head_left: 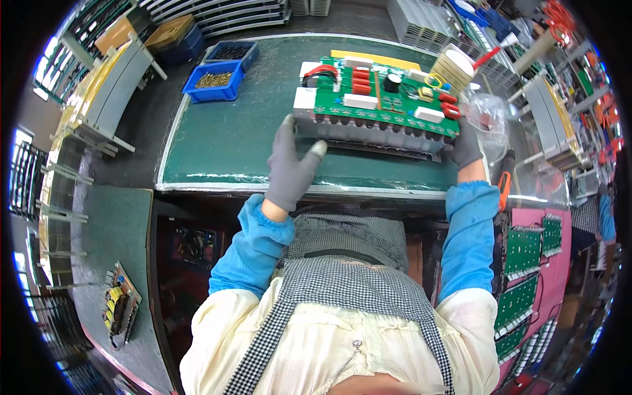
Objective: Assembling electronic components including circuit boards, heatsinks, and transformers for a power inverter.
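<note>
Populated green circuit board on its finned grey heatsink sits at the right-hand part of the green-topped workbench, near edge, between both gloved hands. Left hand: thumb and fingers spread wide, fingertips at the heatsink's left end, thumb in front of it, not wrapped around anything. Right hand: at the assembly's right end, fingers partly hidden; can't tell how far they're closed or if they grip. Board carries red and white block components, one black cylinder. Cream container behind its right end, red-handled tool at the container; clear plastic bag beside. Orange-handled tool near right forearm. Blue bin with brass-coloured parts, far left of bench.
</note>
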A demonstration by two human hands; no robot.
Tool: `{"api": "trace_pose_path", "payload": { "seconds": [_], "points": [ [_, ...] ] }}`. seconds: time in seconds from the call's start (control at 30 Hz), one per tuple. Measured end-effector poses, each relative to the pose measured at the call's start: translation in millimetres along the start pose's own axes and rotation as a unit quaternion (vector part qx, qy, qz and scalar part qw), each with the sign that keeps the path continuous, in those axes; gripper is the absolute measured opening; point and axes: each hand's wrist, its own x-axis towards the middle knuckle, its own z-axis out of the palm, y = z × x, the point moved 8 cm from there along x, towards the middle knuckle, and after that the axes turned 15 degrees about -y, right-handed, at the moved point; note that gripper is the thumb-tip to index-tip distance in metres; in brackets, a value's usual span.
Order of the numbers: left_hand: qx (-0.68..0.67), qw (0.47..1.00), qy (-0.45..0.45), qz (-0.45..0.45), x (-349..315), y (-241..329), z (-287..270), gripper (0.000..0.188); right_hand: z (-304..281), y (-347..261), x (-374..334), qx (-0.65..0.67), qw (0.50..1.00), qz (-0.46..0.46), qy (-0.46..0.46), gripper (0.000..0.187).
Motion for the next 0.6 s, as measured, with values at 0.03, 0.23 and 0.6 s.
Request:
{"api": "trace_pose_path", "payload": {
  "seconds": [0.03, 0.23, 0.6],
  "points": [
    [-0.005, 1.0, 0.006, -0.004, 0, -2, -1, 0.075, 6, -9, 1, -0.063, 0.996, -0.049, -0.038, 0.046],
    [0.035, 0.997, -0.007, 0.063, 2, 18, -3, 0.086, 43, -1, 22, 0.646, 0.708, 0.019, -0.286, 0.024],
    [0.008, 0.999, -0.011, 0.04, 22, 24, -15, 0.073, 34, -14, -42, 0.283, 0.946, -0.035, -0.153, 0.026]
  ]
}}
